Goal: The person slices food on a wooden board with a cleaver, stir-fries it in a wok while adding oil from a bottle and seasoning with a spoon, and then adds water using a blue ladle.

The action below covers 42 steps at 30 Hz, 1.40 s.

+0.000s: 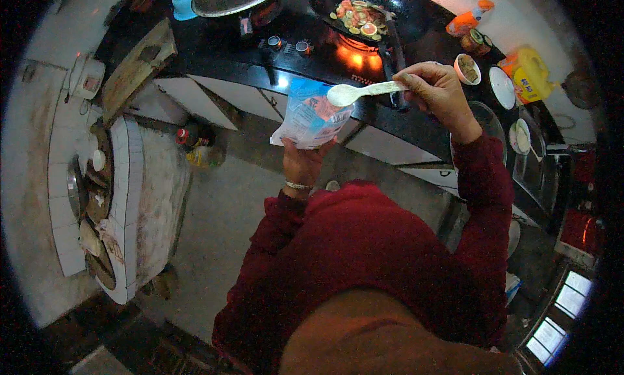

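one left hand has its grip round the bottom of one plastic bag, right by the table; one right hand is pinching one whitish spoon, bowl overlapping the bag. past that, one wok of sliced food.

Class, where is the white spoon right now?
In the head view, the white spoon is in the upper half, just right of centre, held by the right hand by the upper edge of the plastic bag in the left hand.
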Motion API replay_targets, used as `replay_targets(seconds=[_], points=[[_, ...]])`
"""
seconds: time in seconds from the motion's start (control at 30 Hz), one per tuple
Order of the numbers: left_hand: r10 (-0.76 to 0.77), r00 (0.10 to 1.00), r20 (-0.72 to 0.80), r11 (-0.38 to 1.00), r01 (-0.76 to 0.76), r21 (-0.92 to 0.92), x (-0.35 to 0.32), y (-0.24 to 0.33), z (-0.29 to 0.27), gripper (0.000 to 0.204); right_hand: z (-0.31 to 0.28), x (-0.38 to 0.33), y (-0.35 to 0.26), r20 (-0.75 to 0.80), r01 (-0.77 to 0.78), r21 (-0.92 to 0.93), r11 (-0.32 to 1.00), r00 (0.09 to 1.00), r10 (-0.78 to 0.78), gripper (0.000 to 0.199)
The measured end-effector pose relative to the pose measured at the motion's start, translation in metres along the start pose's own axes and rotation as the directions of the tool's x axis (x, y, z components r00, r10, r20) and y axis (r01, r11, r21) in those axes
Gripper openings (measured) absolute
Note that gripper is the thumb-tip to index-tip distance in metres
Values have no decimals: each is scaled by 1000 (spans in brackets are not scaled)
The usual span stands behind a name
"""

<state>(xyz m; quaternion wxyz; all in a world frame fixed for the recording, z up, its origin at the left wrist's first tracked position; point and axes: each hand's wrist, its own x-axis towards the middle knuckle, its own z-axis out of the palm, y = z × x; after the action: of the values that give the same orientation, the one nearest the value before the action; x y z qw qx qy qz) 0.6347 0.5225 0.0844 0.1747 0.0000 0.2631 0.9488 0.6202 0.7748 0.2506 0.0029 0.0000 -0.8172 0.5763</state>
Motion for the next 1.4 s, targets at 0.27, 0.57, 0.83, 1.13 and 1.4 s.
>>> replay_targets(seconds=[0.27, 0.57, 0.83, 1.13, 1.4], points=[[-54, 999, 3, 998, 54, -45, 0, -4, -15, 76, -46, 56, 9, -135, 33, 281, 959, 991, 6, 20], [-76, 996, -49, 977, 65, -205, -10, -6, -36, 71, -84, 134, 62, -349, 44, 326, 944, 934, 77, 19], [-64, 997, -46, 984, 55, -171, -14, -3, -39, 70, -87, 160, 86, -421, 2, 326, 945, 895, 144, 18], [-61, 997, -54, 964, 45, -262, -11, -2, -31, 69, -63, 114, 50, -227, 39, 454, 890, 971, 73, 19], [-114, 990, 84, 962, 131, -241, -1, -3, -18, 73, -5, 13, -5, -4, 93, -19, 995, 996, -93, 13]])
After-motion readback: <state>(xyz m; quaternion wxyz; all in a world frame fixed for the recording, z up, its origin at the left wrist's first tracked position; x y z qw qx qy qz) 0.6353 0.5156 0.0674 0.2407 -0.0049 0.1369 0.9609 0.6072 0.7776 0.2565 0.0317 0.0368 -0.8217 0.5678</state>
